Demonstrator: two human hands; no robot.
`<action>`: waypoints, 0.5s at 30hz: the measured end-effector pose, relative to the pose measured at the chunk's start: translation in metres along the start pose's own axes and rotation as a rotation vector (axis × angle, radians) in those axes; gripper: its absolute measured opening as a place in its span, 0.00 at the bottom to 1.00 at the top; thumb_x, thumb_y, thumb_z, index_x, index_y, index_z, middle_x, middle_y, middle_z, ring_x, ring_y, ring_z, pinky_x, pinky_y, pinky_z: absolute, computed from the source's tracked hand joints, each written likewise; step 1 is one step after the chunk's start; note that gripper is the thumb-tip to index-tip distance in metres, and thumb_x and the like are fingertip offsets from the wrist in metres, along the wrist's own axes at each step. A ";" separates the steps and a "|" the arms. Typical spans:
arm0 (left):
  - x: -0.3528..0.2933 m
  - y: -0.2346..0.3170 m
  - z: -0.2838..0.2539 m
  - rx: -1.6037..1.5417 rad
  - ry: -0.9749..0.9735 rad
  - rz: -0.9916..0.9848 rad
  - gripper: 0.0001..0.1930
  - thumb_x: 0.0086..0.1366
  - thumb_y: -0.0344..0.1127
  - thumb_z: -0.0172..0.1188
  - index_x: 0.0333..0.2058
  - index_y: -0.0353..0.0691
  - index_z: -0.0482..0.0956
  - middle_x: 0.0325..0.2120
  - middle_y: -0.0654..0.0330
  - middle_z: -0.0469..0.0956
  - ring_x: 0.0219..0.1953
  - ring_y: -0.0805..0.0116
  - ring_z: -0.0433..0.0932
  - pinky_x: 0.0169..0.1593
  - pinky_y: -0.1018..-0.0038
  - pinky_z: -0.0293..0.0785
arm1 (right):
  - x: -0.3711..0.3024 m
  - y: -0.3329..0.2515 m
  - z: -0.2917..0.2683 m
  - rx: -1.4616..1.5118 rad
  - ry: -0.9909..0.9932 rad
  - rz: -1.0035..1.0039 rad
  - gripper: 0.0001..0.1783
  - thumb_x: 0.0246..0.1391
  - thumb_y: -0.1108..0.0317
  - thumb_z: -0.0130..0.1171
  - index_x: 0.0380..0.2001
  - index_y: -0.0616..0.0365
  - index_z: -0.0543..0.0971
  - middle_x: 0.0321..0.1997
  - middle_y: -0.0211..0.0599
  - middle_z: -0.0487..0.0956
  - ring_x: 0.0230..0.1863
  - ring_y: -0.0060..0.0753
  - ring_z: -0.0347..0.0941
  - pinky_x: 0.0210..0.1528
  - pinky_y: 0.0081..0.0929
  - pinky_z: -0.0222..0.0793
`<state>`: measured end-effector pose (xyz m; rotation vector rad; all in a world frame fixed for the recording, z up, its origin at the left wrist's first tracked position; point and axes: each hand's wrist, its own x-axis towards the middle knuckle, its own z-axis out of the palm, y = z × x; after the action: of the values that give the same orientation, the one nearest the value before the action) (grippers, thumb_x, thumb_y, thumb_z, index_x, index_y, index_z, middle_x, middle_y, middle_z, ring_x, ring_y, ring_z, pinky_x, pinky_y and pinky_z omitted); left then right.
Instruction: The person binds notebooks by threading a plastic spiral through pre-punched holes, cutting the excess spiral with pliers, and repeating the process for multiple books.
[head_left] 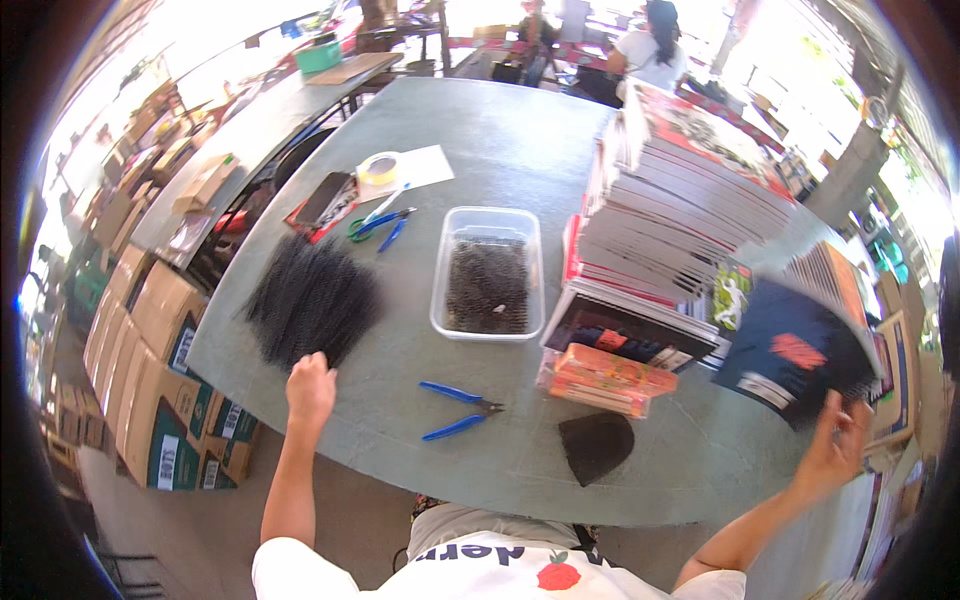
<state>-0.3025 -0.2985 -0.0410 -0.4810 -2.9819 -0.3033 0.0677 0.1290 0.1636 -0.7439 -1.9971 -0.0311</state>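
My left hand point(313, 385) is closed at the near edge of a spread pile of thin black strips point(312, 300), which look like binding wires; what its fingers hold is hidden. At the right, my right hand point(838, 445) grips the lower corner of a dark blue booklet point(775, 340), and both are a little blurred. Between my hands lie blue-handled pliers point(460, 410) with their handles spread. A clear plastic tub point(438, 290) beyond them holds more black strips. Nearer me, to the right, sits a dark rounded pad point(597, 447).
Tall stacks of booklets point(670, 215) rise at the right, with orange-wrapped packs point(610, 380) before them. Farther left lie a phone point(326, 200), a tape roll point(379, 170) and blue cutters point(392, 230). Cartons point(150, 390) stand left of the table; a person point(650, 55) sits beyond it.
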 end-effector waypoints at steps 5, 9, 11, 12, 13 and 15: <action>-0.010 0.002 0.009 0.095 0.089 0.067 0.11 0.52 0.31 0.63 0.31 0.35 0.71 0.31 0.52 0.73 0.40 0.51 0.73 0.41 0.61 0.72 | -0.040 0.087 0.019 -0.189 0.123 0.245 0.15 0.45 0.71 0.61 0.39 0.61 0.77 0.27 0.34 0.72 0.27 0.28 0.68 0.30 0.27 0.65; -0.007 0.006 0.008 0.045 0.080 0.065 0.10 0.51 0.31 0.62 0.31 0.36 0.71 0.30 0.52 0.71 0.38 0.51 0.73 0.41 0.60 0.71 | -0.127 0.159 0.094 -0.293 -0.263 0.436 0.20 0.38 0.70 0.61 0.39 0.60 0.77 0.27 0.40 0.73 0.27 0.33 0.70 0.33 0.33 0.67; -0.008 0.000 0.002 0.023 0.075 0.088 0.10 0.51 0.30 0.61 0.29 0.35 0.70 0.29 0.52 0.71 0.38 0.51 0.73 0.39 0.60 0.70 | -0.159 0.153 0.120 -0.146 -0.309 0.539 0.18 0.39 0.70 0.61 0.38 0.60 0.79 0.27 0.41 0.73 0.28 0.37 0.71 0.35 0.33 0.67; -0.010 -0.002 0.000 0.018 0.076 0.067 0.10 0.51 0.30 0.61 0.28 0.34 0.69 0.29 0.51 0.70 0.37 0.51 0.73 0.37 0.60 0.69 | -0.162 0.145 0.124 -0.224 -0.274 0.398 0.17 0.40 0.71 0.61 0.38 0.60 0.79 0.27 0.40 0.73 0.29 0.38 0.71 0.35 0.32 0.68; -0.011 0.001 0.000 0.018 0.072 0.089 0.10 0.51 0.30 0.61 0.28 0.34 0.69 0.29 0.51 0.70 0.37 0.51 0.73 0.37 0.60 0.69 | -0.163 0.138 0.124 -0.236 -0.267 0.416 0.17 0.40 0.71 0.61 0.38 0.60 0.79 0.27 0.40 0.73 0.29 0.38 0.71 0.35 0.32 0.68; -0.011 0.009 -0.005 0.081 0.073 0.092 0.08 0.53 0.29 0.58 0.27 0.34 0.67 0.28 0.52 0.69 0.36 0.51 0.72 0.37 0.61 0.68 | -0.167 0.129 0.124 -0.093 -0.314 0.343 0.15 0.42 0.69 0.60 0.37 0.58 0.79 0.28 0.39 0.73 0.28 0.41 0.73 0.33 0.36 0.70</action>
<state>-0.2891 -0.2949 -0.0357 -0.5821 -2.8775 -0.1874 0.0948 0.1916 -0.0717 -1.2038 -2.1429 0.2077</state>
